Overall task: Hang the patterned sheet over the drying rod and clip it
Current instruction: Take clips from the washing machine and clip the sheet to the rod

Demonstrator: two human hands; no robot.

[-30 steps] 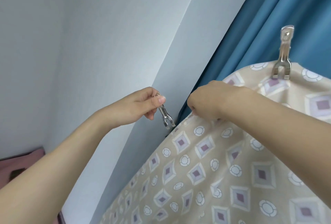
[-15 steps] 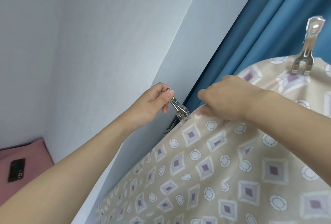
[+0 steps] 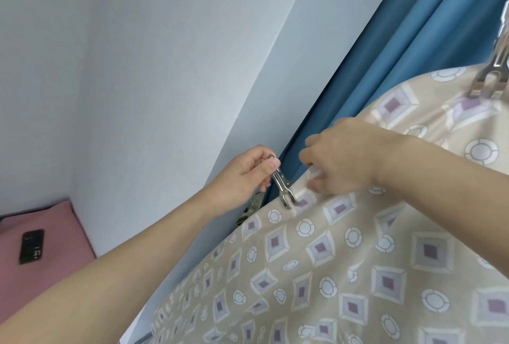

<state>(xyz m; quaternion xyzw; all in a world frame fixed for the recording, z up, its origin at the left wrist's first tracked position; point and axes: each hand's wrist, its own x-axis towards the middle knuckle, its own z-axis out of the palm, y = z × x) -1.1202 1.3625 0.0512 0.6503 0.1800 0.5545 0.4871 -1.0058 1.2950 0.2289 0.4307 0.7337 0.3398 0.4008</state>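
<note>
Our left hand [image 3: 248, 171] pinches a small shiny metal clip [image 3: 283, 188] whose prongs touch the beige diamond-patterned sheet [image 3: 344, 266] draped over the hidden rod, while our right hand [image 3: 341, 162] grips the fold beside it. We judge clipping is underway; next, we seat the clip firmly.

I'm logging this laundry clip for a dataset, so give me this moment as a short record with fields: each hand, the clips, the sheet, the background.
left hand: pinches a metal clip at the sheet's top edge
right hand: grips the patterned sheet beside that clip
second clip: on the sheet, upper right
rod: hidden under the sheet
background: blue curtain, phone on pink cloth
</note>
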